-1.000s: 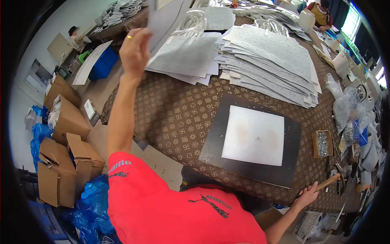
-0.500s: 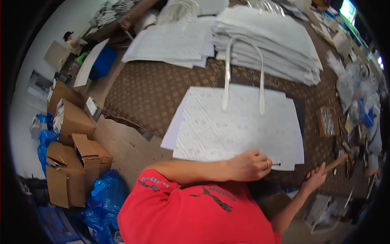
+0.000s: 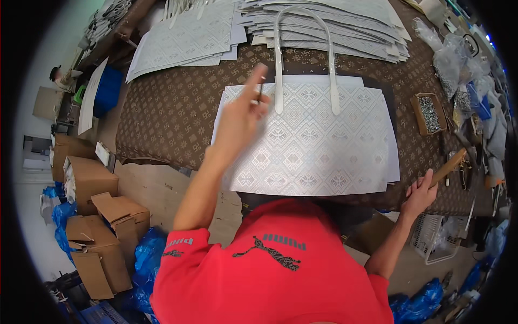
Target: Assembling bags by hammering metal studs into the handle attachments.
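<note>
- Left grip [image 3: 240,119], partly blurred, is half curled with one finger stretched out, and has hold of a thin dark rod [image 3: 261,89].
- Behind and to the right of that grip, a silver-patterned bag panel [image 3: 307,148] lies on the brown bench [image 3: 162,121]; its pale looped handle [image 3: 278,59] reaches farther away.
- Right grip [image 3: 418,195] is closed around a wooden shaft [image 3: 450,167], right of the panel.
- Beyond the right grip sits a small box [image 3: 415,114] of metal pieces.

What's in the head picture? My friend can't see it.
The left hand holds a thin dark object near a silvery sheet with a looped white strap at its top; the right hand grasps a wooden handle. Stacked sheets lie behind.
</note>
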`<state>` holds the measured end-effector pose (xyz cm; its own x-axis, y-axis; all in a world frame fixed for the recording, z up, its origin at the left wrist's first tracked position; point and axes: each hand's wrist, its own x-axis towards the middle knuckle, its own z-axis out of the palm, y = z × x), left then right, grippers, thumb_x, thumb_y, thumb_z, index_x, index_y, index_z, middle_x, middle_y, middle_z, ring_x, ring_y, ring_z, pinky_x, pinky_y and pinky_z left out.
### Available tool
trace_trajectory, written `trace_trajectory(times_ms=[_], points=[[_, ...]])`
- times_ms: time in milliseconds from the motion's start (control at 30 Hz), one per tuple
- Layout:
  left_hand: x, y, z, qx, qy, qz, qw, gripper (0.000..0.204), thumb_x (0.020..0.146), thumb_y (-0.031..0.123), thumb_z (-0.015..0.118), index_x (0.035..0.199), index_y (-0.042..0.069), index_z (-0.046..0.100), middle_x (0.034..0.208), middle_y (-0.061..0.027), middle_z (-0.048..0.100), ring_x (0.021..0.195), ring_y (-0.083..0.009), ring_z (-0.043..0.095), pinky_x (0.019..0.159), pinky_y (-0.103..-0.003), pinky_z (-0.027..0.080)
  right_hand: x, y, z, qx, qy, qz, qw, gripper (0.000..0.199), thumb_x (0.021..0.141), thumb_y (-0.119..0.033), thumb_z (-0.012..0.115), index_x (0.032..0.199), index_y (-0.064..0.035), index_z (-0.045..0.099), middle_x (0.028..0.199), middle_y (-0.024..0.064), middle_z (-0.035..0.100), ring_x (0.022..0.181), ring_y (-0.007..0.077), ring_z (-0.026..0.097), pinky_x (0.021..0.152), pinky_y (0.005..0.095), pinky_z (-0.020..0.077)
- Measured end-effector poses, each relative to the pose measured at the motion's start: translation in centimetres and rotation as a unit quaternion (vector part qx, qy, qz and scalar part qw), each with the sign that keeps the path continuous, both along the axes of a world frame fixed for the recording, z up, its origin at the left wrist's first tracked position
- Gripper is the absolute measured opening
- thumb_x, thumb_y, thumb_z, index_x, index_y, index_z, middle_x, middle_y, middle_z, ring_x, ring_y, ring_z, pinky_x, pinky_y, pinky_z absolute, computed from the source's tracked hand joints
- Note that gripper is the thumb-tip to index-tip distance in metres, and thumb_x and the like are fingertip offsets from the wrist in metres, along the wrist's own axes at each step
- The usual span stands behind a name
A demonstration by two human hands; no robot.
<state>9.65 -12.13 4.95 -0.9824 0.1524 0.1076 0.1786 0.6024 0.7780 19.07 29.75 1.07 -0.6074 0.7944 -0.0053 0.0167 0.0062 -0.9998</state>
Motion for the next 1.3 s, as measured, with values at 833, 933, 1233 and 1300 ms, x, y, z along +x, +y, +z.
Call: trace_trajectory(times_ms=[833, 933, 1233, 1300], points=[[-6.8, -0.9, -2.6, 0.172, 0.072, 0.046, 0.981, 0.014, 0.085, 0.011, 0.075, 0.095, 0.001, 0.074, 0.080, -0.0069, 0.072, 0.073, -0.0133, 0.063, 0.070, -0.028, 0.049, 0.2, -11.9, 7.2, -0.037, 0.006, 0.226, 0.973, 0.031, 0.107, -0.029, 0.050, 0.082, -0.0119, 0.044, 0.060, -0.0051, 0.036, 0.041, 0.0026, 0.030, 0.035, 0.0211, 0.0253], [-7.5, -0.4, -2.4, 0.155, 0.018, 0.044, 0.987, 0.014, 0.086, 0.012, 0.074, 0.095, 0.002, 0.074, 0.078, -0.0061, 0.072, 0.071, -0.0121, 0.062, 0.069, -0.028, 0.048, 0.4, -12.9, 7.0, -0.031, -0.043, 0.272, 0.961, 0.031, 0.107, -0.028, 0.051, 0.082, -0.0107, 0.046, 0.060, -0.0046, 0.039, 0.041, 0.0027, 0.032, 0.035, 0.0212, 0.0264], [-7.1, 0.8, -4.1, 0.099, 0.022, -0.015, 0.995, 0.012, 0.090, 0.009, 0.070, 0.098, 0.001, 0.073, 0.084, -0.0038, 0.072, 0.077, -0.0094, 0.061, 0.073, -0.025, 0.048, 0.7, -14.1, 5.4, -0.014, -0.098, 0.341, 0.935, 0.030, 0.106, -0.029, 0.053, 0.085, -0.0077, 0.050, 0.061, -0.0036, 0.042, 0.041, 0.0027, 0.034, 0.036, 0.0210, 0.0259], [-7.2, 0.6, -4.4, 0.105, 0.041, -0.017, 0.993, 0.013, 0.089, 0.012, 0.071, 0.098, 0.003, 0.074, 0.082, -0.0077, 0.073, 0.075, -0.0140, 0.064, 0.072, -0.028, 0.050, 0.4, -14.5, 5.5, -0.011, -0.092, 0.350, 0.932, 0.031, 0.106, -0.030, 0.054, 0.085, -0.0074, 0.050, 0.061, -0.0035, 0.042, 0.040, 0.0026, 0.034, 0.036, 0.0207, 0.0257]])
